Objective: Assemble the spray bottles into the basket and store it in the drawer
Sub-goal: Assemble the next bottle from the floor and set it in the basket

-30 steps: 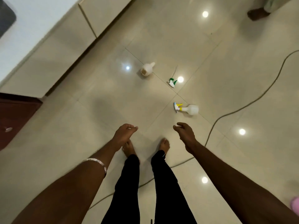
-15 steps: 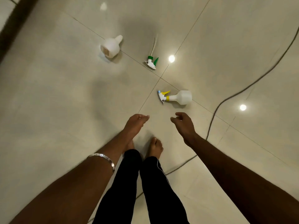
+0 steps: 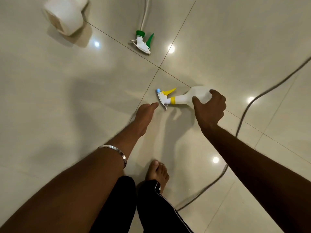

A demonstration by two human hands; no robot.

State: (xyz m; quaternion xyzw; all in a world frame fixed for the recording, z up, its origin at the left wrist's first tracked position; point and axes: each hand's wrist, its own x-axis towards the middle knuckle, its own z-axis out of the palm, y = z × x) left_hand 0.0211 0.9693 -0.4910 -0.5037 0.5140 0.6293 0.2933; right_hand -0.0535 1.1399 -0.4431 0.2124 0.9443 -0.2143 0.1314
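The floor of pale glossy tiles carries everything here, and a dark cable curves across it just beyond the right hand's outer side. No basket or drawer shows in this view.

Far ahead of both hands and off to the left lies a white bottle body on its side, with no sprayer on it. Between that and the hands, well apart from either, lies a loose green-trigger sprayer head with its dip tube pointing away from the person.

Closest is the assembled spray bottle with the yellow trigger. It lies on its side, long axis running roughly crosswise in front of the person: body toward the right hand, nozzle toward the left.

The right hand is at the body end, fingers curled over the far side and thumb on the near side, spread around the bottle. Whether the grip has fully closed I cannot tell; the bottle looks to be resting on the floor.

The left hand is empty, fingers together and extended, its tips just short of the nozzle.

The right hand is plainly the nearer one for the lift, and the wide body suits its across-the-axis grasp.
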